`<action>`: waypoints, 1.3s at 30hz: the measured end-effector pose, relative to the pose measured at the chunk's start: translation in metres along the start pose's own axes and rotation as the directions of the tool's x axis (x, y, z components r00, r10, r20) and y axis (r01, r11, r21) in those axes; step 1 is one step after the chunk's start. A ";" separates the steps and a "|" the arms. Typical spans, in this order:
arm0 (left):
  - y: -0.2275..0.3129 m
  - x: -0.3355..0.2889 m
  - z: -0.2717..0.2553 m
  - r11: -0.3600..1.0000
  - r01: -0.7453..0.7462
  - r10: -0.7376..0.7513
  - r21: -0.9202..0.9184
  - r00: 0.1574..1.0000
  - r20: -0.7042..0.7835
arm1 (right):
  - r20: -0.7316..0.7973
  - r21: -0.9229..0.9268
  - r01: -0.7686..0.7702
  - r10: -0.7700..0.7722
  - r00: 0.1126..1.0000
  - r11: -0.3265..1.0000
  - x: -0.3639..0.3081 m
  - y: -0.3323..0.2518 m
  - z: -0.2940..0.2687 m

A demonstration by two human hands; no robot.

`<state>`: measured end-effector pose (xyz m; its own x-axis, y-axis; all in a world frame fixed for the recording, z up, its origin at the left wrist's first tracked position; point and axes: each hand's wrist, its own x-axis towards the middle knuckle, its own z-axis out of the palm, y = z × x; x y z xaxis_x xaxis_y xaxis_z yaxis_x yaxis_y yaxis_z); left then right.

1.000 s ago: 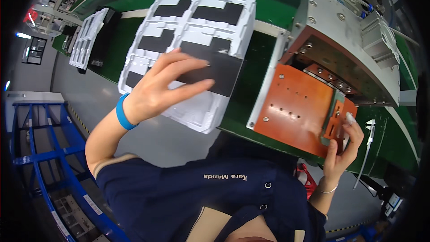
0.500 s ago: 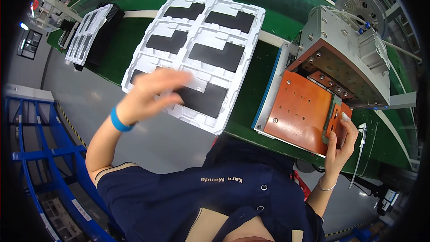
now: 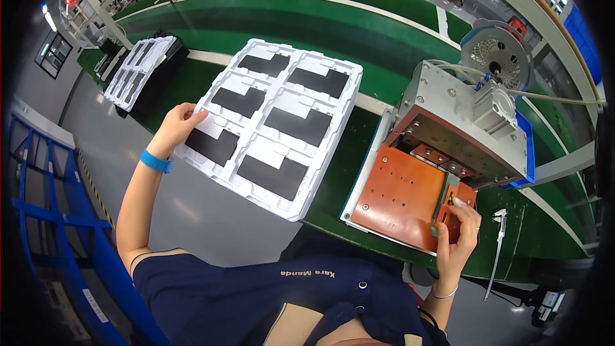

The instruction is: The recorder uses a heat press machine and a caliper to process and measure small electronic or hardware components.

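My left hand (image 3: 176, 129) is closed at the left edge of a white plastic tray (image 3: 296, 210), its thumb and fingertips pinched on the rim. Flat black L-shaped pieces lie in the tray's compartments; the nearest to this hand is the lower-left black piece (image 3: 214, 146). Over at the press, my right hand (image 3: 460, 237) has thumb and fingers around a small slotted orange block (image 3: 446, 208). This block sits at the right side of a flat orange plate (image 3: 400, 202), beside a greenish strip. The fingers partly cover the block.
The grey metal press head (image 3: 458, 118) with its cylinder stands over the plate's far side. A caliper (image 3: 497, 243) lies right of my right hand on the green bench. Another white tray (image 3: 138, 70) rests on a black stack at far left. Blue metal racks (image 3: 57, 237) stand lower left.
My left hand has moved from above the tray's near part to its left edge, and its fingers have closed. My right hand stays at the orange block. The whole view has shifted.
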<state>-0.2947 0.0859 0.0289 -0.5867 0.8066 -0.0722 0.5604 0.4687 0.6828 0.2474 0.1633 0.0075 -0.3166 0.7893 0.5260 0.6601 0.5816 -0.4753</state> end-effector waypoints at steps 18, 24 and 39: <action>-0.005 0.018 -0.009 0.603 0.059 0.293 -0.796 0.912 0.289 | 0.006 -0.064 -0.060 0.061 0.998 0.996 -0.003 0.001 0.005; 0.000 0.047 -0.014 0.558 -0.084 0.434 -0.825 0.878 0.204 | -0.003 -0.067 -0.059 0.059 0.998 0.996 -0.004 0.002 0.007; 0.074 0.228 0.027 0.447 0.002 0.431 -0.895 0.876 0.217 | 0.186 0.224 0.476 -0.517 0.835 0.850 0.100 -0.085 0.053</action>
<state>-0.3717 0.3143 0.0437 -0.1453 0.9867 0.0735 -0.2735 -0.1115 0.9554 0.1236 0.2028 0.0635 -0.7329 0.3954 0.5537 0.2579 0.9145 -0.3117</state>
